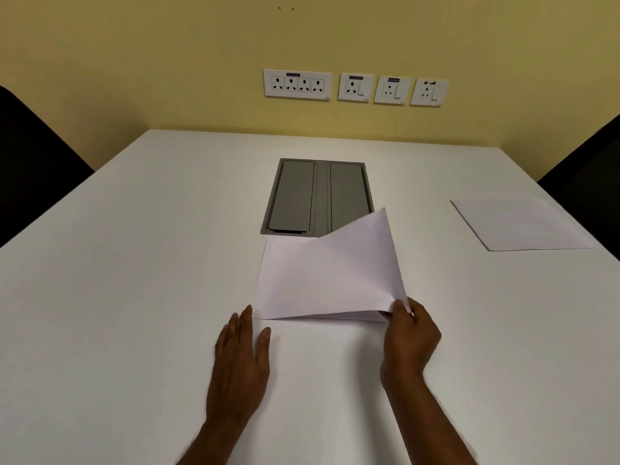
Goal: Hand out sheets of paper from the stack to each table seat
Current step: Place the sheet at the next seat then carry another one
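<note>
A thin stack of white paper (365, 317) lies on the white table (134, 263) in front of me. Its top sheet (328, 273) is lifted at the right side, curling up off the stack. My right hand (407, 337) pinches that sheet's near right corner between thumb and fingers. Flat on the table lies my left hand (243, 357), fingers apart, just left of the stack's near left corner and holding nothing. A single white sheet (520, 224) lies flat at the right side of the table, near the right seat.
A grey cable box with two closed lids (317, 196) is set into the table behind the stack. Dark chair backs stand at the left (30, 162) and right (587, 169) edges. Wall sockets (355, 87) sit on the yellow wall beyond.
</note>
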{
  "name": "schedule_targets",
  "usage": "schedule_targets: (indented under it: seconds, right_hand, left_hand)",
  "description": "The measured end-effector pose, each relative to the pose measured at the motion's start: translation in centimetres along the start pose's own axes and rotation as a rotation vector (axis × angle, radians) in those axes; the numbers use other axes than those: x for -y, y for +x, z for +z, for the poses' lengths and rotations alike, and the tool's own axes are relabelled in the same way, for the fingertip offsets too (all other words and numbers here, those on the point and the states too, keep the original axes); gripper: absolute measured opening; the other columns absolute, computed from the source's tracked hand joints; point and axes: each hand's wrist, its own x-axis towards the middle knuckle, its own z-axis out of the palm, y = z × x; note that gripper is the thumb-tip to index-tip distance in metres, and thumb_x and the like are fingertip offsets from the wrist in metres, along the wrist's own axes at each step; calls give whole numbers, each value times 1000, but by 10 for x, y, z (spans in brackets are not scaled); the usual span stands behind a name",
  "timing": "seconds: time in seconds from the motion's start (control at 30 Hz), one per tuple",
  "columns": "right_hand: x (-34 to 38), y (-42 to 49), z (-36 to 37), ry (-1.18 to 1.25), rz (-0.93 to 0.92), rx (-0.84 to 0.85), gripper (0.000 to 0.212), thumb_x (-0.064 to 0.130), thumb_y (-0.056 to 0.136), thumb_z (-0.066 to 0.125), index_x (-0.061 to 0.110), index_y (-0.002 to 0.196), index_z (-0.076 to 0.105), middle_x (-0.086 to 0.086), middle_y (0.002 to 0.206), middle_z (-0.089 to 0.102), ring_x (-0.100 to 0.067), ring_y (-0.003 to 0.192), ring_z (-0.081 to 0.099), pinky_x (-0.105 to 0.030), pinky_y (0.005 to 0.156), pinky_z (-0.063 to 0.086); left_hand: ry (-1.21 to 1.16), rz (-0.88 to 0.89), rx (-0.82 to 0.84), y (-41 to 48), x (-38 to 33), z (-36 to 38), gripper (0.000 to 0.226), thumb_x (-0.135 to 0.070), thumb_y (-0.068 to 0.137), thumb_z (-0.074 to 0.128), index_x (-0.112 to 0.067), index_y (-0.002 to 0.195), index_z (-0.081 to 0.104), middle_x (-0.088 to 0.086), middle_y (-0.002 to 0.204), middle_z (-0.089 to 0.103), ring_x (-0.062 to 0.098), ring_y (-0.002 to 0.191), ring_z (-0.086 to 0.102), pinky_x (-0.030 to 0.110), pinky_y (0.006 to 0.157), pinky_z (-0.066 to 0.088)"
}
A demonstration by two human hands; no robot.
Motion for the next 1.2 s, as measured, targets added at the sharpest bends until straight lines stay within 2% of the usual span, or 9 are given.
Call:
schedule_targets:
  seconds: [0.1, 0.27, 0.33, 0.43, 0.57, 0.67, 0.83, 1.0, 1.2]
  right_hand:
    - [7, -9, -15, 153, 190, 6, 16, 5, 89, 60, 9, 98, 73, -1, 90, 76, -27, 86, 75, -38, 86, 57]
    - [16, -32, -41, 185, 249, 65, 16, 5, 89, 63, 12, 97, 74, -5, 98, 77, -25, 84, 76, -29, 79, 53]
    - [20, -44, -48, 184, 258, 95, 18, 4, 90, 63, 9, 103, 73, -8, 102, 76, -26, 86, 76, -29, 80, 53]
    - [29, -64, -54, 189, 274, 124, 18, 2, 90, 62, 8, 105, 71, -10, 104, 75, -23, 80, 76, -37, 93, 54]
    - [44, -102, -57, 179, 297, 182, 15, 2, 90, 63, 14, 95, 71, -10, 103, 75, -22, 79, 76, -38, 94, 54]
    - [54, -131, -59, 180, 314, 216, 15, 2, 89, 63, 9, 99, 71, -13, 104, 74, -22, 77, 76, -39, 93, 55]
    - [66, -179, -69, 183, 368, 253, 14, 2, 88, 65, 3, 102, 69, -15, 103, 72, -35, 90, 71, -42, 86, 58]
    - [67, -229, -83, 142, 410, 347, 22, -2, 84, 64, 5, 104, 70, -12, 101, 73, -34, 86, 72, -26, 63, 61]
    - [53, -295, -94, 36, 445, 463, 29, -5, 79, 64, 5, 105, 70, -14, 100, 73, -22, 64, 72, -24, 61, 61]
  left_hand:
    - [-273, -64, -90, -6, -6, -13, 60, -46, 98, 37, -19, 151, 37, 0, 154, 44, 14, 144, 36, 31, 118, 28]
    - [-688, -355, -216, -19, -12, -39, 46, -38, 104, 38, -18, 143, 49, -1, 142, 57, 9, 134, 50, 31, 115, 34]
    - [-889, -467, -213, -23, -15, -56, 40, -42, 103, 40, -24, 134, 58, -4, 130, 66, 12, 127, 57, 35, 113, 37]
    - [-1066, -568, -155, -31, -16, -86, 27, -45, 99, 51, -32, 114, 69, -8, 115, 75, 13, 113, 66, 35, 101, 47]
    - [-1115, -604, -163, -50, -8, -128, 31, -15, 96, 61, -16, 128, 62, 7, 122, 69, 28, 110, 68, 36, 93, 53]
    - [-1173, -605, -171, -69, -2, -159, 37, 0, 95, 58, -8, 131, 61, 14, 121, 69, 30, 112, 67, 41, 95, 53]
    - [-1281, -640, -228, -117, 11, -205, 38, 4, 94, 56, -6, 130, 61, 11, 120, 72, 27, 112, 68, 40, 94, 53]
    - [-1322, -731, -348, -178, 28, -240, 36, 6, 94, 55, -5, 127, 63, 11, 117, 73, 27, 109, 69, 37, 89, 55]
    - [-1286, -816, -480, -247, 62, -287, 35, 7, 92, 57, -8, 122, 66, 10, 113, 75, 25, 106, 71, 34, 82, 57]
